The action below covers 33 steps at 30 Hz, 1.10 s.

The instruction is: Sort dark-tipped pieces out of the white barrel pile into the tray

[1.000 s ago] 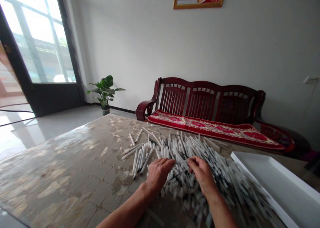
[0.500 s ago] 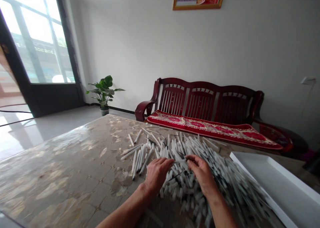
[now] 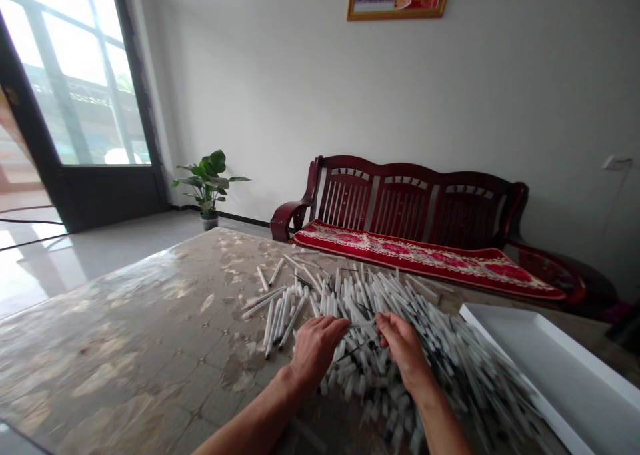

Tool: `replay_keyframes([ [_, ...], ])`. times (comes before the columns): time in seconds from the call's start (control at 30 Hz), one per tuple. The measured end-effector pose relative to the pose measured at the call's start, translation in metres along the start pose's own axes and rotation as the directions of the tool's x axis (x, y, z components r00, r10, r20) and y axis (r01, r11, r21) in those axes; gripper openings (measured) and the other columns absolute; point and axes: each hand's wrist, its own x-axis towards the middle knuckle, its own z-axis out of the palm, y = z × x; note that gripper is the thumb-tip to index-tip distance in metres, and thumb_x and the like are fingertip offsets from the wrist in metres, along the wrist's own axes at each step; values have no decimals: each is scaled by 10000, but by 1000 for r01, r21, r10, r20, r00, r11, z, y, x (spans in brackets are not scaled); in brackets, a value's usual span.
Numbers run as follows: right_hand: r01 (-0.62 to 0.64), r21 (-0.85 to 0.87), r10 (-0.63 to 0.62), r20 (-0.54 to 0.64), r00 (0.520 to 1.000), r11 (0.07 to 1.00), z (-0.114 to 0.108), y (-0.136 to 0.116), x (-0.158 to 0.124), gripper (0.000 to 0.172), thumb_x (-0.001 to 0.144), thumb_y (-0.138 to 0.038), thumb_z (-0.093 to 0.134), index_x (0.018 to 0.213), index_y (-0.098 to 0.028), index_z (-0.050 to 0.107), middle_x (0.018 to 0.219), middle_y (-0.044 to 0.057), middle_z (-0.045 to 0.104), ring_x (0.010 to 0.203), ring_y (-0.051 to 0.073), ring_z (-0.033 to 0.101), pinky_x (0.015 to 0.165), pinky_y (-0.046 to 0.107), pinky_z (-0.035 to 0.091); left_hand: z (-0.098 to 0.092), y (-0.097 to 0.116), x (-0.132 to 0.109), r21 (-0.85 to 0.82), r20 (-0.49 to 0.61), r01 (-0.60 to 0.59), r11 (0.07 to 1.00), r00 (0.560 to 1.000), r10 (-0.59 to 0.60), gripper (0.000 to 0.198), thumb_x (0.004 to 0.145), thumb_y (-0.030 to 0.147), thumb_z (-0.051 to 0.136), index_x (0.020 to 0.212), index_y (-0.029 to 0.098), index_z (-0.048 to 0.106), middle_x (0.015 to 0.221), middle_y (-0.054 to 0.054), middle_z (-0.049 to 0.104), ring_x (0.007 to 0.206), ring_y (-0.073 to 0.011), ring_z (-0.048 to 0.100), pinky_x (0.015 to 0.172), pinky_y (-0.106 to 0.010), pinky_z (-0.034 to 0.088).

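Observation:
My left hand (image 3: 316,348) is closed, its thumb and fingers pinching one end of a whitish translucent pen (image 3: 362,324). At the pen's other end, my right hand (image 3: 404,350) grips with thumb and forefinger. The pen lies almost level between the two hands, above a large heap of similar pens (image 3: 390,288), some with dark ends. Several loose pens (image 3: 280,318) rest side by side to the left of the heap. Parts of the heap behind and below my hands are hidden or blurred.
A shallow white tray (image 3: 545,355) sits right of the heap on the patterned table (image 3: 150,335). Beyond the table stands a dark red wooden bench (image 3: 400,195) with a red runner (image 3: 415,252). A potted plant (image 3: 209,182) and a glazed door (image 3: 100,195) are at the left.
My right hand has shifted very slightly to the right and down, its fingers curling a little more. My left hand has hardly moved, and the pen stays between them.

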Motion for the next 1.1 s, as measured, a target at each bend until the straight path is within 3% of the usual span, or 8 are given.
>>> replay_keyframes([
  [0.1, 36, -14, -35, 23, 999, 999, -1, 1, 1, 399, 703, -581, 674, 676, -184, 635, 538, -32, 540, 511, 132, 478, 489, 243, 370, -1, 0, 0, -4, 22, -8, 1000, 1000, 8, 171, 927, 270, 564, 987, 262, 724, 821, -13, 752, 748, -172, 682, 693, -254, 469],
  [0.2, 36, 36, -37, 41, 998, 999, -3, 0, 2, 420, 660, -580, 717, 762, -175, 674, 574, -22, 579, 548, 146, 511, 491, 240, 376, -1, -1, 0, -50, 38, -4, 999, 999, 6, 190, 931, 260, 546, 998, 249, 724, 807, -19, 749, 725, -166, 680, 672, -241, 461],
  [0.37, 68, 111, -80, 105, 991, 991, -9, -6, 2, 423, 668, -570, 746, 808, -175, 690, 617, -10, 609, 603, 153, 539, 558, 250, 436, -1, -4, 1, -265, 154, 97, 959, 986, -57, 245, 930, 233, 501, 1025, 234, 727, 831, -26, 754, 693, -143, 673, 647, -215, 443],
  [0.57, 86, 152, -103, 112, 988, 985, -11, -7, 0, 383, 677, -538, 756, 811, -182, 706, 645, -1, 630, 616, 164, 569, 582, 264, 463, 0, -4, 6, -524, 344, 310, 793, 929, -135, 294, 918, 282, 450, 966, 195, 727, 642, 4, 695, 592, -124, 592, 639, -213, 422],
  [0.77, 87, 82, -92, 50, 995, 993, -16, -3, 5, 293, 715, -444, 691, 875, -199, 713, 755, 17, 687, 688, 191, 612, 585, 267, 469, 11, -4, 4, -648, 374, 463, 605, 885, -276, 304, 889, 364, 439, 893, 172, 674, 540, 47, 557, 486, -104, 428, 526, -212, 356],
  [0.93, 109, -195, -73, 182, 981, 975, -21, -4, 4, 199, 682, -308, 632, 800, -193, 744, 761, 28, 732, 761, 214, 654, 726, 304, 492, 9, -2, 2, -586, 367, 473, 658, 879, -305, 261, 841, 329, 513, 943, 183, 705, 626, 24, 614, 547, -120, 502, 549, -216, 377],
  [1.1, 119, -288, -35, 282, 959, 950, -24, -4, 3, 224, 646, -286, 655, 817, -185, 759, 809, 44, 754, 803, 230, 678, 807, 332, 501, 0, 2, 2, -465, 301, 406, 787, 908, -290, 255, 860, 325, 534, 966, 216, 739, 768, -19, 714, 640, -153, 610, 621, -231, 436],
])
